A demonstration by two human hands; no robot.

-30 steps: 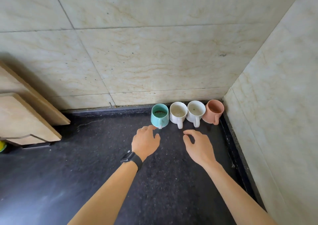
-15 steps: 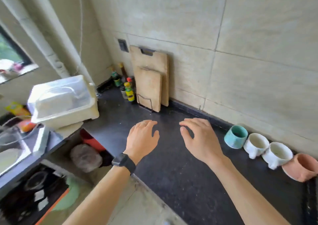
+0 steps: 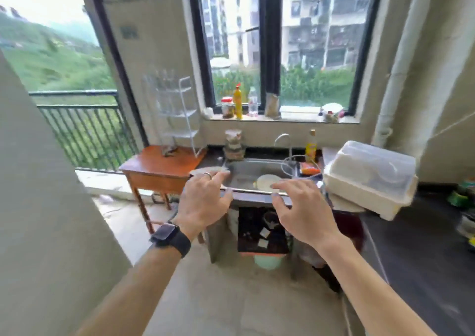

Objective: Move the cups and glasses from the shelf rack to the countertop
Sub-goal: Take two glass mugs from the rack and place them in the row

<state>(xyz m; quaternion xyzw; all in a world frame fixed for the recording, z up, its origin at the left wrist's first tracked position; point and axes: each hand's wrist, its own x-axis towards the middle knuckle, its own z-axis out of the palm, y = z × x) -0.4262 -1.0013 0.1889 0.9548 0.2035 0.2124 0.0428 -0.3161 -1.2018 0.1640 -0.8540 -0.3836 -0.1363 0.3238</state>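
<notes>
Now that the view has swung off the mugs on the countertop [image 3: 424, 238], the left hand [image 3: 203, 202] and right hand [image 3: 300, 214] hover empty, fingers spread. The shelf rack [image 3: 180, 114], with blurred glasses [image 3: 161, 79] on top, stands beyond the left fingertips [image 3: 225, 173], likely the next fetch.

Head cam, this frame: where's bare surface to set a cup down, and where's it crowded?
Free: the dark countertop between the white dish box and the clutter at the right edge, and the front of the wooden table, before the wire rack. Crowded: the sink, holding a plate, and the windowsill lined with bottles.
</notes>
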